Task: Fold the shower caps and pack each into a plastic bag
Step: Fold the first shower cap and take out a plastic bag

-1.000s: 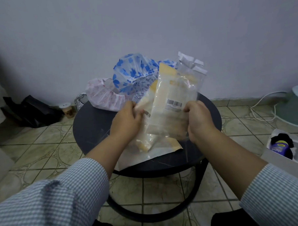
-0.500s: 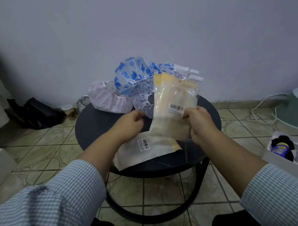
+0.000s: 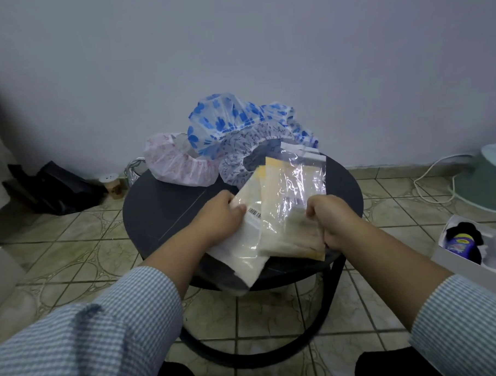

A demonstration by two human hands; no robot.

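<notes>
Clear plastic is the trouble here: the bag (image 3: 294, 205) in the right hand (image 3: 330, 219) is slick and glossy, and the fingers of that hand are curled tight on its lower right corner only. Judging by that, the filled bag could slide out of the pinch or sag off the desk (image 3: 162, 208) edge, since its lower end lies close to the near rim. The left hand (image 3: 221, 216) grips a second packed bag (image 3: 250, 236) by its left side, thumb on top beside the barcode label; that one overhangs the rim at its bottom corner, so letting go carelessly could tip it to the floor. The two bags overlap, the right one lying over the left, and pulling one could drag the other.

Each bag holds a pale cream, flat-folded cap with a yellowish strip near the top. The right bag's flap at the far end looks unsealed, though I cannot be sure; if so, the cap could creep out when it is set down.

Behind them on the desk, untouched and unfolded, sit three more caps: a pink cap (image 3: 177, 162) at left, a blue cap (image 3: 224, 117) puffed up in the middle, and a grey cap (image 3: 245, 151) just beside the bags. Their crinkled elastic edges look springy and will likely resist folding flat.
</notes>
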